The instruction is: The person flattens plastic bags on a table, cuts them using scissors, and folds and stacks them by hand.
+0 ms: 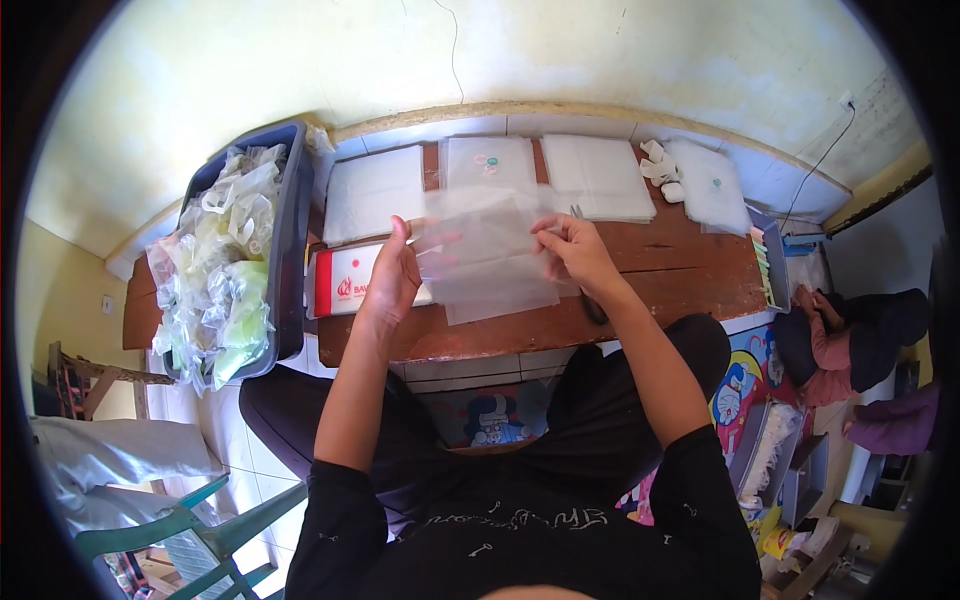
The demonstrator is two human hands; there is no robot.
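Clear plastic bags (490, 265), thin and see-through, are held up over the low wooden table between my two hands. My left hand (396, 277) has its fingers behind the left edge of the bags, showing through the film, with the thumb pointing up. At the upper right edge, my right hand (577, 255) pinches the film between thumb and fingers. A red and white printed packet (345, 280) lies beside my left hand. Under my right forearm, dark-handled scissors (594, 310) are partly hidden.
Flat stacks of clear plastic (375, 190) line the table's (690, 270) back, with white crumpled pieces (660, 165) among them. A dark tub (290, 250) of filled plastic bags stands left. A green chair (200, 540) is lower left. Another person (840, 345) sits at right.
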